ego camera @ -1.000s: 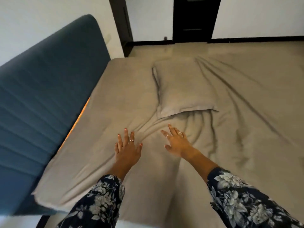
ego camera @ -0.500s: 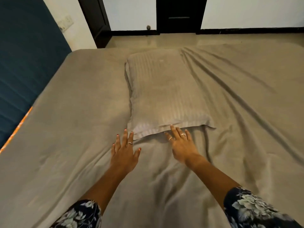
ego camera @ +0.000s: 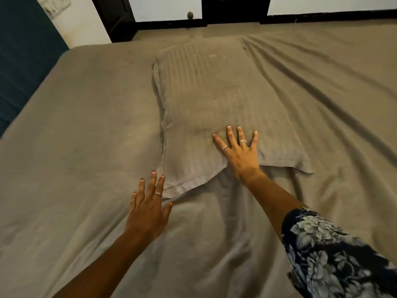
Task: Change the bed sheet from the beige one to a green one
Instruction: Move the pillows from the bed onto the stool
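Across the whole bed lies the beige sheet (ego camera: 81,130), creased in long folds toward the right side and bunched near the person's arms. Beyond its far edge run a pale wall with a dark skirting board (ego camera: 322,15) and a dark door frame (ego camera: 113,18); a blue padded headboard (ego camera: 23,61) stands at the left. A striped beige pillow (ego camera: 210,93) rests on the sheet (same colour, so its edges blend in). The right hand (ego camera: 241,153) lies flat on the pillow's near end, fingers spread, grasping nothing. The left hand (ego camera: 148,209) rests released on the sheet, fingertips at the pillow's near corner.
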